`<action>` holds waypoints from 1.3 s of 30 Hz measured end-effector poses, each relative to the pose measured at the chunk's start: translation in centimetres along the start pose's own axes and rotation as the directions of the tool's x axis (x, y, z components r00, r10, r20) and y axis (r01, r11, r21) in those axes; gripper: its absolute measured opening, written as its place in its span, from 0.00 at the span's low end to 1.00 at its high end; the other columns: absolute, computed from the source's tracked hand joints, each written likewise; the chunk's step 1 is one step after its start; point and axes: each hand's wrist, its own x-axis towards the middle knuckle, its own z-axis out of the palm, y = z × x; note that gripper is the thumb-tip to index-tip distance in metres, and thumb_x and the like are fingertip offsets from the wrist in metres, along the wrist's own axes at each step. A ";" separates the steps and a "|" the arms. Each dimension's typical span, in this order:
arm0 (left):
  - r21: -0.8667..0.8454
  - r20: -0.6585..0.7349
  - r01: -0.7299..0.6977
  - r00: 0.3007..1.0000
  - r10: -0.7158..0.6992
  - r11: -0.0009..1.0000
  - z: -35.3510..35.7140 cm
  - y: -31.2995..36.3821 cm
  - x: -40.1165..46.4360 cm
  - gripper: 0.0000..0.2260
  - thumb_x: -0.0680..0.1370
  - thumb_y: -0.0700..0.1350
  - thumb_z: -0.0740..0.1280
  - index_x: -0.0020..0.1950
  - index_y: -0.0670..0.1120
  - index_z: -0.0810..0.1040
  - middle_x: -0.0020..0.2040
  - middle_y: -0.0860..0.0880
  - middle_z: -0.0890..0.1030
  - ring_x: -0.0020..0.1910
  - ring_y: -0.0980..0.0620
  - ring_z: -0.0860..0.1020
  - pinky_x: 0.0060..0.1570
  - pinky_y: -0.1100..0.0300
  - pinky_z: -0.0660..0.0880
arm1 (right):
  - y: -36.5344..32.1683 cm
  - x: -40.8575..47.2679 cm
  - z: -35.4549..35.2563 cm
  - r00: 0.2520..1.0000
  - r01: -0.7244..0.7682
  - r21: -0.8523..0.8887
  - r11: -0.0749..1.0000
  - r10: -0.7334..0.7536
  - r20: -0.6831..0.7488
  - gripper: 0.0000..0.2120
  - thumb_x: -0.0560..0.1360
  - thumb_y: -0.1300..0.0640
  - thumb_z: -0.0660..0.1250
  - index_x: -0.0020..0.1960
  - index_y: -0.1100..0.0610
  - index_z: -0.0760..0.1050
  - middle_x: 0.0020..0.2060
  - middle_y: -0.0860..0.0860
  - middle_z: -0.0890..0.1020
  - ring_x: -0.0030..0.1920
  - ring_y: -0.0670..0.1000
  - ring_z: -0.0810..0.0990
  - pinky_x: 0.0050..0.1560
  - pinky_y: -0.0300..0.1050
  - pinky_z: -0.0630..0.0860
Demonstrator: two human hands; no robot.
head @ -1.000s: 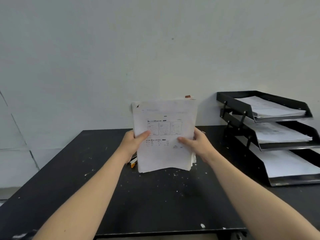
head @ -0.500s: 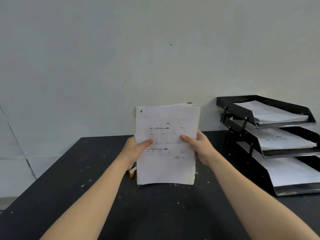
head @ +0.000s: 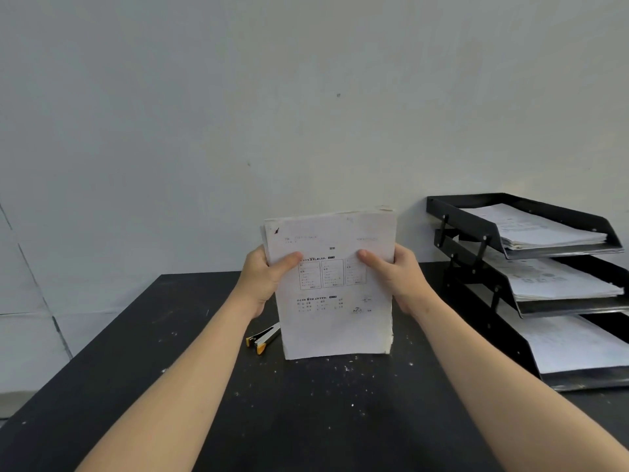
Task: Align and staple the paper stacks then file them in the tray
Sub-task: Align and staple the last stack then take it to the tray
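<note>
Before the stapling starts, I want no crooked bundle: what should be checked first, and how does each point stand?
1. Both hands hold the paper stack: left hand, right hand: ok.
2. Bottom edge on the table: ok.
3. Top left corner flush: not ok, sheets stick out.
4. Stapler within reach: ok.
5. Stapler loaded: cannot tell.
6. Room in the top tray: ok.

The top sheet of the paper stack (head: 335,301) carries printed Japanese text, three boxed columns and small headings, all too blurred to read. Sheets in the tray (head: 510,233) show only faint, unreadable print.
</note>
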 end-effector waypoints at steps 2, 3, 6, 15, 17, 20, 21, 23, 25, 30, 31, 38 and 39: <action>-0.009 -0.013 -0.001 1.000 0.001 1.000 -0.2 0.0 0.2 0.11 0.77 0.41 0.74 0.59 0.47 0.82 0.55 0.49 0.87 0.55 0.48 0.85 0.52 0.53 0.82 | 0.0 -0.2 -0.2 0.998 -0.039 -0.022 0.999 0.040 0.046 0.16 0.77 0.56 0.75 0.62 0.58 0.79 0.57 0.55 0.87 0.55 0.56 0.87 0.57 0.57 0.84; -0.024 -0.008 0.015 1.000 -0.015 1.000 0.0 0.1 0.2 0.11 0.77 0.40 0.73 0.59 0.46 0.82 0.56 0.48 0.86 0.56 0.47 0.85 0.53 0.52 0.82 | -0.2 -0.2 -0.2 0.997 -0.045 -0.051 0.998 0.048 0.060 0.18 0.77 0.54 0.74 0.65 0.57 0.78 0.59 0.55 0.86 0.56 0.55 0.87 0.56 0.54 0.84; -0.040 0.009 0.036 0.999 -0.035 0.999 0.7 0.1 0.2 0.10 0.78 0.40 0.72 0.59 0.47 0.82 0.56 0.47 0.86 0.56 0.46 0.84 0.55 0.49 0.81 | -2.0 0.0 0.2 0.990 0.046 -0.191 0.981 -0.070 -0.121 0.30 0.77 0.47 0.74 0.75 0.51 0.66 0.64 0.49 0.80 0.63 0.51 0.81 0.61 0.48 0.79; -0.081 0.086 0.014 0.996 -0.007 0.997 0.7 0.6 0.0 0.20 0.77 0.41 0.74 0.68 0.47 0.75 0.60 0.44 0.84 0.59 0.44 0.83 0.58 0.46 0.80 | -8.9 -0.1 9.3 0.834 0.395 -0.872 0.288 -0.510 0.209 0.30 0.79 0.42 0.63 0.77 0.54 0.66 0.73 0.50 0.71 0.75 0.52 0.68 0.80 0.57 0.51; -0.024 0.105 -0.002 0.994 0.004 1.000 0.8 1.0 -0.3 0.19 0.78 0.43 0.74 0.67 0.48 0.77 0.59 0.46 0.85 0.60 0.46 0.83 0.59 0.49 0.80 | -8.3 -0.4 11.6 0.855 0.415 -0.869 0.270 -0.442 0.271 0.32 0.80 0.40 0.61 0.79 0.54 0.63 0.74 0.50 0.70 0.76 0.52 0.65 0.80 0.58 0.47; 0.116 0.113 -0.062 0.992 0.049 0.991 1.0 1.5 -0.2 0.11 0.81 0.45 0.68 0.63 0.51 0.80 0.56 0.49 0.86 0.59 0.48 0.82 0.58 0.49 0.80 | -7.1 -0.6 13.5 0.903 0.393 -0.892 0.224 -0.276 0.329 0.31 0.80 0.37 0.59 0.77 0.54 0.66 0.73 0.50 0.72 0.76 0.53 0.66 0.79 0.62 0.43; 0.136 0.101 -0.067 0.993 0.053 0.988 1.1 1.6 -0.2 0.09 0.82 0.44 0.66 0.61 0.51 0.80 0.54 0.49 0.86 0.58 0.48 0.83 0.57 0.49 0.81 | -6.8 -0.5 13.8 0.906 0.398 -0.895 0.199 -0.237 0.350 0.30 0.80 0.37 0.59 0.75 0.53 0.68 0.70 0.50 0.74 0.75 0.54 0.67 0.78 0.63 0.43; 0.134 0.094 -0.060 0.994 0.048 0.989 0.9 1.7 -0.3 0.09 0.83 0.44 0.65 0.61 0.52 0.81 0.53 0.49 0.86 0.57 0.49 0.83 0.57 0.50 0.81 | -6.8 -0.5 13.9 0.903 0.409 -0.888 0.210 -0.231 0.362 0.29 0.81 0.36 0.59 0.75 0.52 0.68 0.69 0.50 0.75 0.74 0.54 0.69 0.78 0.63 0.44; 0.107 0.086 -0.037 0.996 0.028 0.994 0.6 1.5 -0.1 0.08 0.82 0.44 0.68 0.60 0.50 0.82 0.53 0.47 0.86 0.57 0.47 0.83 0.59 0.47 0.80 | -7.2 -0.2 13.6 0.897 0.399 -0.883 0.247 -0.306 0.319 0.29 0.81 0.38 0.58 0.77 0.53 0.65 0.72 0.50 0.73 0.76 0.53 0.67 0.79 0.62 0.44; 0.067 0.048 -0.020 0.999 0.017 0.998 0.7 1.0 0.2 0.09 0.81 0.45 0.69 0.60 0.47 0.82 0.53 0.42 0.86 0.55 0.41 0.84 0.55 0.44 0.81 | -7.0 0.1 11.5 0.931 0.318 -0.933 0.168 -0.241 0.274 0.27 0.82 0.38 0.55 0.74 0.54 0.68 0.69 0.51 0.75 0.75 0.53 0.67 0.78 0.63 0.44; 0.057 0.037 -0.023 0.999 0.020 0.998 0.9 1.0 0.3 0.09 0.82 0.45 0.69 0.60 0.46 0.82 0.54 0.43 0.86 0.55 0.42 0.84 0.55 0.45 0.82 | -7.0 0.2 11.1 0.930 0.315 -0.934 0.171 -0.251 0.268 0.27 0.82 0.39 0.56 0.74 0.54 0.68 0.68 0.51 0.75 0.75 0.53 0.68 0.78 0.63 0.44; 0.020 -0.027 -0.013 1.000 0.014 1.000 1.0 0.6 0.6 0.08 0.82 0.41 0.67 0.61 0.45 0.81 0.53 0.47 0.87 0.51 0.49 0.86 0.47 0.55 0.81 | -6.8 1.0 7.5 0.941 0.215 -0.970 0.111 -0.288 0.175 0.26 0.82 0.39 0.56 0.73 0.53 0.69 0.71 0.51 0.73 0.77 0.52 0.65 0.78 0.65 0.43; 0.020 -0.027 -0.012 1.000 0.013 1.000 1.1 0.5 0.6 0.08 0.82 0.41 0.67 0.60 0.46 0.81 0.53 0.48 0.87 0.51 0.50 0.86 0.47 0.56 0.81 | -6.6 1.2 6.8 0.938 0.214 -0.968 0.128 -0.305 0.167 0.27 0.81 0.38 0.58 0.75 0.51 0.67 0.73 0.51 0.71 0.78 0.52 0.63 0.78 0.65 0.43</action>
